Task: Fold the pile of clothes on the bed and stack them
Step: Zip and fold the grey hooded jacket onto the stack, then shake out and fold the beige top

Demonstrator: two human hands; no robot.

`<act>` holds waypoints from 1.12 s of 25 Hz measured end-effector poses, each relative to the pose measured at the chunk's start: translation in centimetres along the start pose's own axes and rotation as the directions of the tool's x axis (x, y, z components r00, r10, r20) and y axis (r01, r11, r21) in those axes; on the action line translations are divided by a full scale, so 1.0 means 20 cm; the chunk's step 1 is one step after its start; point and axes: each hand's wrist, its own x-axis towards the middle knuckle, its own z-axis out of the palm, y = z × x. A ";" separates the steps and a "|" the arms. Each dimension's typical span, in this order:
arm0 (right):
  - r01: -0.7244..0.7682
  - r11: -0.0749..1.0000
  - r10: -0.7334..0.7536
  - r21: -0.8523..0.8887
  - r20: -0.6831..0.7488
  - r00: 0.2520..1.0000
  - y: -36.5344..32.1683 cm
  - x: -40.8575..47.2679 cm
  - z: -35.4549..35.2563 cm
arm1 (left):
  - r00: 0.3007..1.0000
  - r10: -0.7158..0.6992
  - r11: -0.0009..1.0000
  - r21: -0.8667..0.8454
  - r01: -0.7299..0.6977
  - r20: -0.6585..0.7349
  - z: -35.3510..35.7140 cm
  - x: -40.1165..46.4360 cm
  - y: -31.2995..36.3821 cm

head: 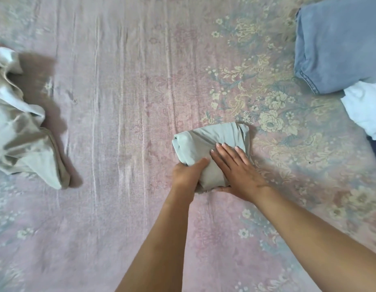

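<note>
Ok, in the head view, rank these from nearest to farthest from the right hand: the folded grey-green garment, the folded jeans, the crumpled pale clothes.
1. Folded grey-green garment, under the right hand.
2. Folded jeans, upper right.
3. Crumpled pale clothes, far left edge.

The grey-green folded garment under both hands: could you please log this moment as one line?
phase: folding | left hand: grips grey-green garment | right hand: presses flat on it | unfolded pile left | folded jeans right

The head camera looks steeply down, close over the bed, arms reaching forward from below.
</note>
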 end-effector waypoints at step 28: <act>-0.015 0.996 -0.004 0.086 0.216 0.976 0.11 -0.44 -0.44 | 0.943 0.103 -0.250 0.926 -0.284 0.317 -0.15 -0.31 -0.16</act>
